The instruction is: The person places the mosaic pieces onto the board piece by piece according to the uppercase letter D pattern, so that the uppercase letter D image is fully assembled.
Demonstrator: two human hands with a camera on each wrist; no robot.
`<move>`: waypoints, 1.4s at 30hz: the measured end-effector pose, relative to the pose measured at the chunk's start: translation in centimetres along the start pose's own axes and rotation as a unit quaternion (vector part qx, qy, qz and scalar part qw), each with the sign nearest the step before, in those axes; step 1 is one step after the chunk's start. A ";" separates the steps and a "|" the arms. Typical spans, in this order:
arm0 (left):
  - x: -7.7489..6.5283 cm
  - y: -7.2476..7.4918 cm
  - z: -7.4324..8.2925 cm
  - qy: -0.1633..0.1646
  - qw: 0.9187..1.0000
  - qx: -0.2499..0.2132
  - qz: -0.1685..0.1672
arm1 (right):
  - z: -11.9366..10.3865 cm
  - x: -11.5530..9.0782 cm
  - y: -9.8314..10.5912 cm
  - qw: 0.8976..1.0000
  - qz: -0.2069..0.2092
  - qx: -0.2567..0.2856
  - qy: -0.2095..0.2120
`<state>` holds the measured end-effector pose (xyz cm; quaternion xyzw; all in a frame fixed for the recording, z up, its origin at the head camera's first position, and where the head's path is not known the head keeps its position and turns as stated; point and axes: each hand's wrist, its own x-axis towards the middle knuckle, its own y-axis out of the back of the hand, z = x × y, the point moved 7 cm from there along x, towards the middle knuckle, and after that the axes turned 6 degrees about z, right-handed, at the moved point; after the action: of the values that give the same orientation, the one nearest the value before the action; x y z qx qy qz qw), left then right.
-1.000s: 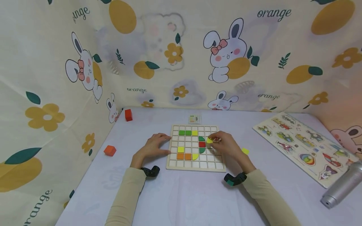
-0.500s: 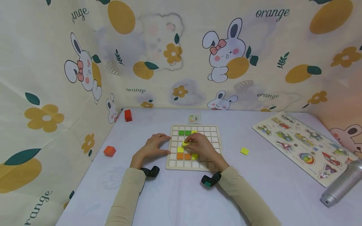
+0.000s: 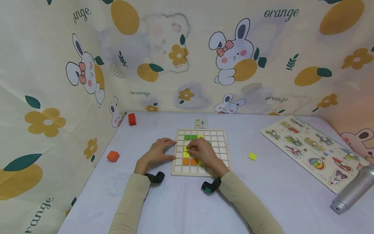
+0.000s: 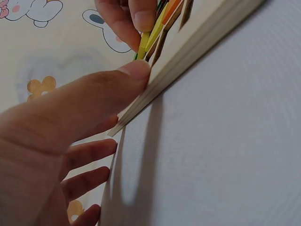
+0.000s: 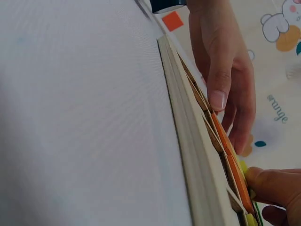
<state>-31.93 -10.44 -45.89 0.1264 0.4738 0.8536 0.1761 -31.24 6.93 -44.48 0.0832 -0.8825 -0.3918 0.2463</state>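
Observation:
A wooden grid board (image 3: 219, 156) lies flat on the table. My right hand (image 3: 205, 153) is over it, pinching a yellow tile (image 4: 143, 46) between thumb and fingertip at a left-side cell. Directly below that cell sits another yellow tile (image 3: 186, 155). Two orange tiles (image 3: 190, 161) fill cells in a lower row, and two green tiles (image 3: 190, 137) lie in an upper row beside a partly covered yellow one. The middle of the board is hidden by the right hand. My left hand (image 3: 157, 151) rests against the board's left edge, thumb and fingers extended and spread.
A small pattern card (image 3: 200, 123) lies behind the board. One loose yellow tile (image 3: 252, 156) is to its right. Two blocks, red (image 3: 132, 119) and orange-red (image 3: 113, 156), stand at left. At right are a picture puzzle board (image 3: 301, 148) and a silver cylinder (image 3: 352, 190).
My right hand has carried the yellow tile leftward from the board's right side to the cell above the other yellow tile. The left hand stays at the board's edge.

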 end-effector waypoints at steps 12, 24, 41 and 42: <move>-0.1 0.1 0.1 -0.004 1.000 0.010 0.001 | 0.1 0.0 -0.2 0.999 0.023 -0.010 0.020; 0.1 -0.1 0.0 -0.002 1.000 0.012 -0.001 | 0.5 0.0 1.2 0.998 0.027 0.062 0.009; 0.1 -0.1 -0.1 0.004 1.000 0.010 0.005 | 2.0 -2.2 5.9 0.999 0.021 0.049 0.008; 0.1 -0.1 -0.1 0.004 1.000 0.010 0.005 | 2.2 -2.4 6.3 0.999 0.020 0.047 0.002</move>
<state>-32.02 -10.41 -46.05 0.1268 0.4821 0.8504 0.1683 -30.03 13.42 -42.02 0.0776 -0.9009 -0.3451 0.2514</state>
